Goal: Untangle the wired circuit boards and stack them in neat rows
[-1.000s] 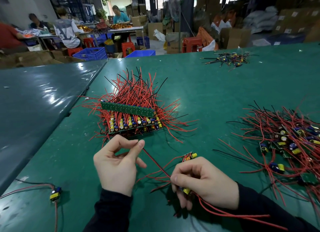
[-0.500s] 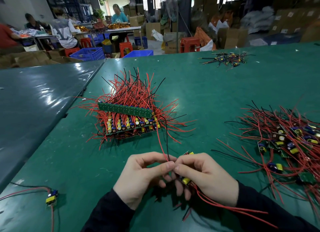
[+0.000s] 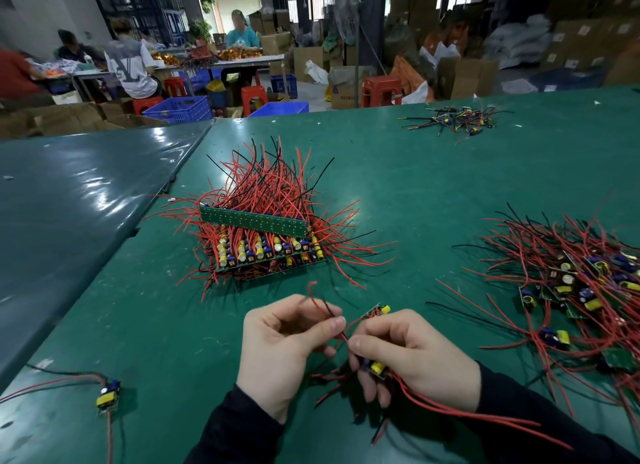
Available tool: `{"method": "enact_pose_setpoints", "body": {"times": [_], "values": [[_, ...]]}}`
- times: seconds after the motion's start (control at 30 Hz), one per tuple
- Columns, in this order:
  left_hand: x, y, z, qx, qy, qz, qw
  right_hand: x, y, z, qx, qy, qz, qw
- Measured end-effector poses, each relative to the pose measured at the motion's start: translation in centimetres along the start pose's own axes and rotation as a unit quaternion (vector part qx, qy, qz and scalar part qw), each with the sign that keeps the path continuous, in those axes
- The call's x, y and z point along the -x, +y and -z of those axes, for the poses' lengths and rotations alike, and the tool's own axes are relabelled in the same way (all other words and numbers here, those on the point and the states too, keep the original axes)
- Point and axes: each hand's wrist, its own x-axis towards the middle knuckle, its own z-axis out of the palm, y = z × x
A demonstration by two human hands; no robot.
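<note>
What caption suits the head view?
Hands pull wires free from boards before a neat stack.

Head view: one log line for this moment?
left hand: pinches wires | right hand: grips boards | stack: behind hands | tangle: right, unsorted

Two bare hands in view, left hand (image 3: 280, 353) and right hand (image 3: 412, 356). No gloves, rings, watch or bands visible. Nails short and unpainted where they show. Both forearms covered by long dark sleeves, left sleeve (image 3: 235, 432), right sleeve (image 3: 540, 418), black or very dark navy, plain soft fabric, cuffs ending at the wrists, lightly creased.
</note>
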Motion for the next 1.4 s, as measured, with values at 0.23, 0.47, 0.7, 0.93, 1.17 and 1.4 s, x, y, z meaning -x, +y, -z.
{"method": "enact_pose_setpoints", "body": {"times": [0.23, 0.47, 0.7, 0.93, 1.17, 1.4], "values": [[-0.9, 0.2, 0.8, 0.025, -0.031, 0.037, 0.998, -0.1, -0.2, 0.5, 0.001, -0.032, -0.041, 0.999], [-1.7, 0.9, 2.6, 0.065, -0.001, 0.032, 0.997, 0.4, -0.9, 0.5, 0.017, -0.045, -0.047, 0.998], [-1.3, 0.8, 1.8, 0.093, 0.101, -0.032, 0.990, 1.0, -0.6, -0.9, 0.017, -0.029, -0.021, 0.999], [-1.2, 1.1, 1.7, 0.163, 0.107, 0.010, 0.981, 3.4, -1.2, -0.6, 0.066, 0.014, -0.017, 0.998], [-1.4, 1.0, 1.6, 0.147, 0.110, 0.039, 0.982, 5.9, -5.7, 4.7, 0.181, 0.164, -0.034, 0.969], [-1.5, 0.5, 1.9, 0.099, 0.122, 0.086, 0.984, 7.9, -9.3, 15.4, 0.427, 0.394, -0.139, 0.802]]}}
